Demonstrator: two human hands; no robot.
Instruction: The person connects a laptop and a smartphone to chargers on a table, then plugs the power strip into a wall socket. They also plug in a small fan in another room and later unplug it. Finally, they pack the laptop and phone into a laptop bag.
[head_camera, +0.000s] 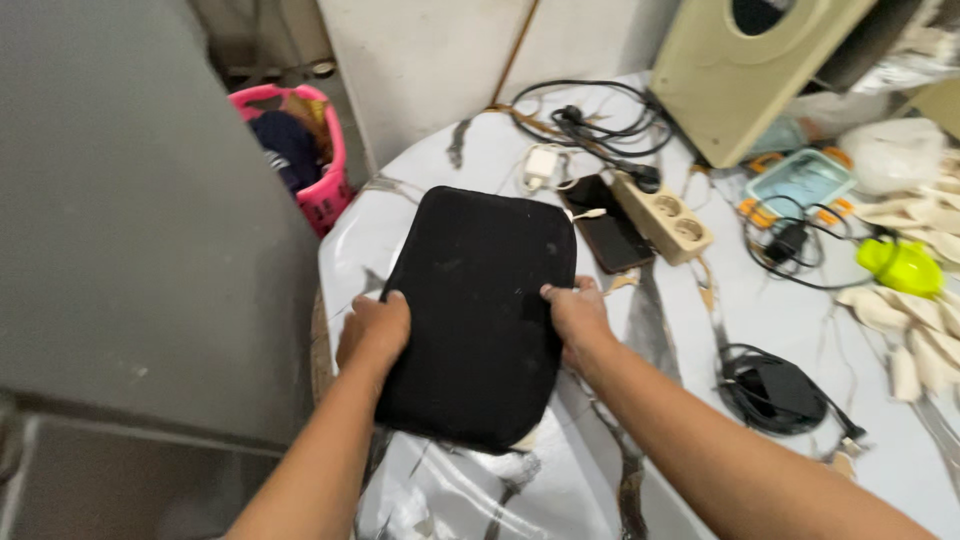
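You have a black padded sleeve (478, 310), the kind that fits a laptop or tablet, lying flat on the marbled white surface (560, 480) near its front left edge, and both hands grip it by the long sides: your left hand (373, 332) curls over the left edge, your right hand (577, 312) pinches the right edge with the fingers closed on the fabric. Keep the grip even on both sides and the sleeve level, since its near corner already hangs close to the rim of the surface. Just beyond the sleeve lie a dark phone (607, 233), a white charger block (540, 164) and a beige power strip (662, 217), with black cables (590, 120) looping behind them; mind those leads if you slide anything forward. To your right sit a coiled black adapter (778, 390), a clear lidded box (800, 181) and a lime-green plastic item (900, 266). A pink laundry basket (300, 150) stands on the floor at the left.
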